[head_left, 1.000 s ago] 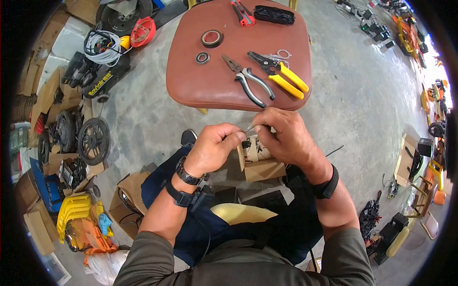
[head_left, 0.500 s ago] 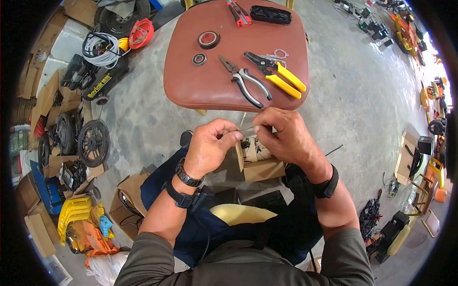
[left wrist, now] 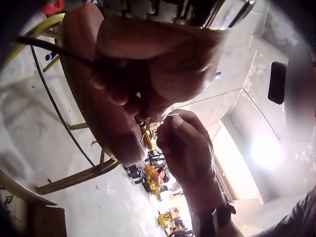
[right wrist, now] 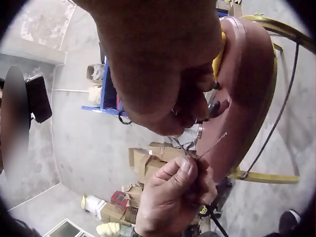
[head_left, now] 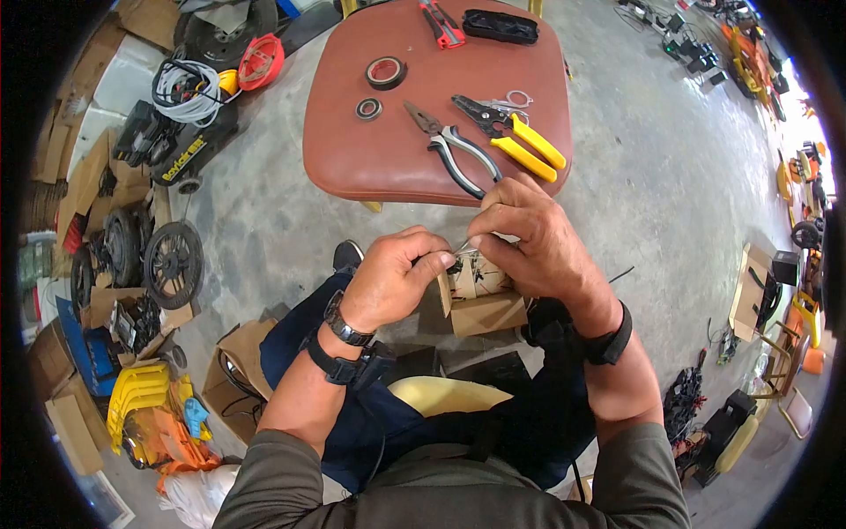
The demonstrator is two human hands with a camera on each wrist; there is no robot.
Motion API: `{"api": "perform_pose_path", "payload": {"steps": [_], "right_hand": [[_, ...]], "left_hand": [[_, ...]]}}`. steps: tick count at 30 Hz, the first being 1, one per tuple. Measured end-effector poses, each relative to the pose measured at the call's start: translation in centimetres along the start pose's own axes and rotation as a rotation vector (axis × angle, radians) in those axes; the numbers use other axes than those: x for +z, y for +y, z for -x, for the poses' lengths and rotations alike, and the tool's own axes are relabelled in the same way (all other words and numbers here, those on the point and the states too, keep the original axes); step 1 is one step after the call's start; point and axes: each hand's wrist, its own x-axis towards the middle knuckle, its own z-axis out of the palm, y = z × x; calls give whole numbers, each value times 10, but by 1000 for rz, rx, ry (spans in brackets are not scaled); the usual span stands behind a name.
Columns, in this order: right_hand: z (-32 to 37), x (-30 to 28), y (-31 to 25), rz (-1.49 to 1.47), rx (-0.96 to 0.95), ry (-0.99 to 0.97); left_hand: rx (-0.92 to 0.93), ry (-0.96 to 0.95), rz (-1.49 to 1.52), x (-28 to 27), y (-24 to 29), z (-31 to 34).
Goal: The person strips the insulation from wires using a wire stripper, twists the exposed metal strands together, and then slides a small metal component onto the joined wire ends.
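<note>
Thumb and fingertips of my left hand (head_left: 388, 273) pinch a thin wire (head_left: 463, 249), and my right hand (head_left: 542, 238) pinches it close beside them. In the right wrist view a bare strand end (right wrist: 217, 144) sticks out above the left fingertips, with another thin length running up to the right fingers. A black cable (left wrist: 54, 48) leads into the left hand in the left wrist view. Below both hands stands an open cardboard box (head_left: 489, 316) with small wired parts inside. The right hand's far knuckles overlap the near edge of a brown padded chair seat (head_left: 352, 163).
On the seat lie pliers (head_left: 454, 150), yellow-handled wire strippers (head_left: 520, 145), small scissors (head_left: 520, 101), a tape roll (head_left: 386, 74), a ring bearing (head_left: 368, 109), a red cutter knife (head_left: 443, 25) and a black case (head_left: 500, 27). Wheels (head_left: 174, 262) and cartons line the left side.
My right hand's fingers have lifted and shifted toward the seat, its thumb still at the wire. A strand standing up between the hands half a second ago no longer shows there.
</note>
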Motion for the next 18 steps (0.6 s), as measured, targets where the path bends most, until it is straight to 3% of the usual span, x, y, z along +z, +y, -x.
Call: {"api": "perform_pose_path", "payload": {"steps": [7, 18], "right_hand": [[4, -2, 13, -170, 23, -66], [7, -6, 14, -327, 279, -195]], "left_hand": [[-11, -116, 11, 3, -1, 0], [-58, -188, 222, 7, -12, 2]]}}
